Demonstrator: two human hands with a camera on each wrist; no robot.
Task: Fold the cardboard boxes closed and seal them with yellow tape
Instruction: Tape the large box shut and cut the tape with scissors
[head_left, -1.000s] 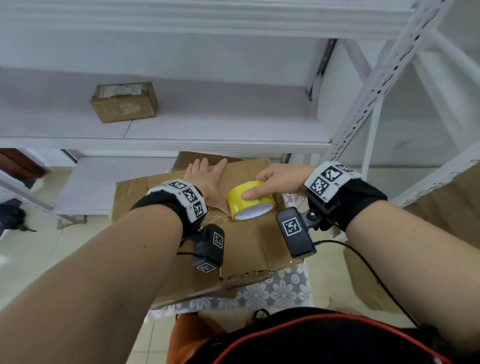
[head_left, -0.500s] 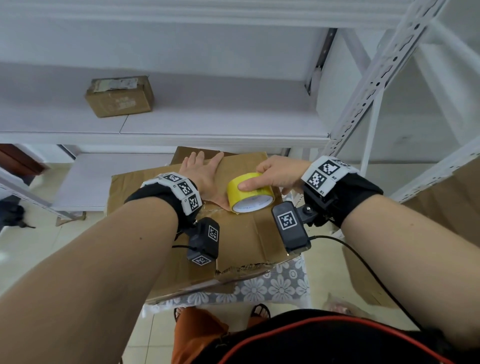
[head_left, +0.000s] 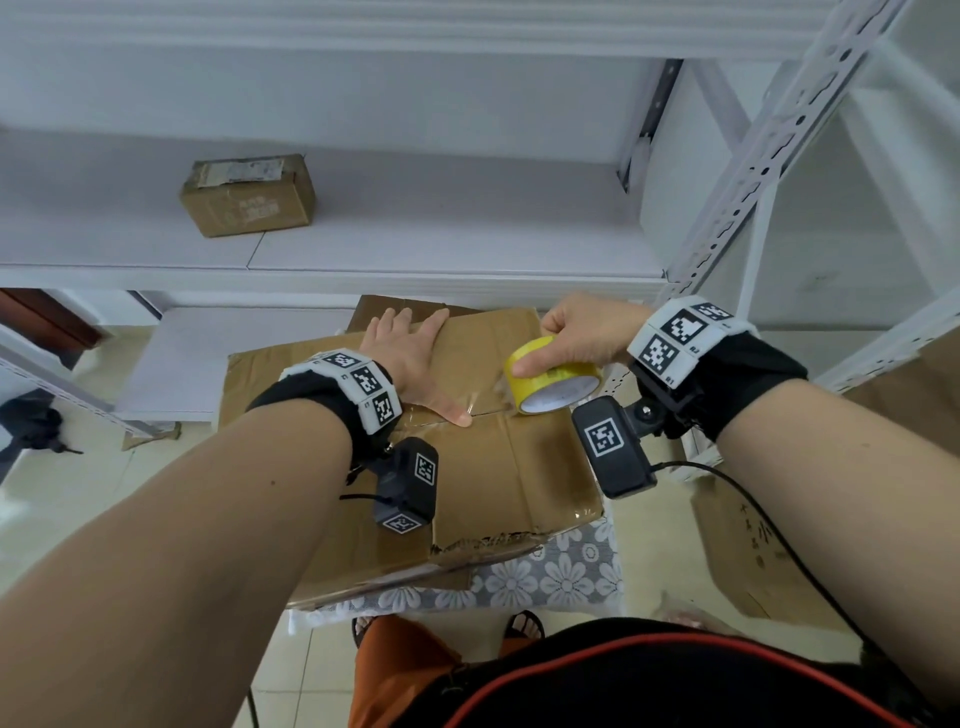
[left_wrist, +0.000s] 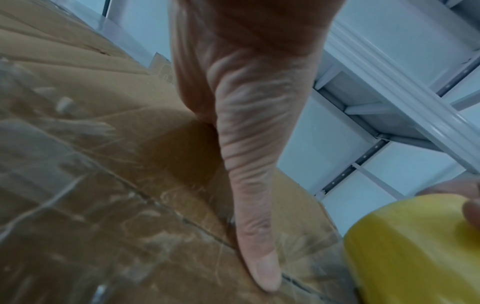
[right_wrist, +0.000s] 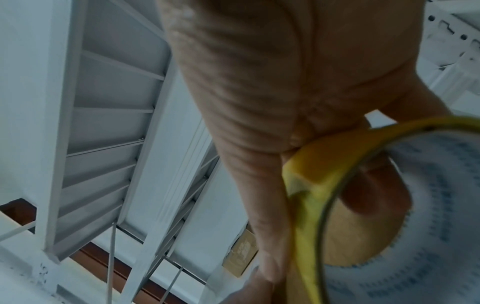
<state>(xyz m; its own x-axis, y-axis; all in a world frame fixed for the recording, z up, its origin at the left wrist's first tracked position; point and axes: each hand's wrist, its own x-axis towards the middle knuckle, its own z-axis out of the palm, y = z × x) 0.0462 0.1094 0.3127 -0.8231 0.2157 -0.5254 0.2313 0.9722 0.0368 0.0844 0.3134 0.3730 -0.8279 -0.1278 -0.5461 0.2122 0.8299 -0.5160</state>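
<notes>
Tape roll (head_left: 555, 375) sits on the box (head_left: 524, 467) seam at about 3 o'clock from the flat left hand (head_left: 410, 358); right hand (head_left: 582, 332) grips it, seam running 9-to-3, so pull rightward probably.

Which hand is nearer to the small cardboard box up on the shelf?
Left. The left hand lies flat on the big box below the small cardboard box on the shelf; the right hand, gripping the yellow tape roll, is farther right.
</notes>
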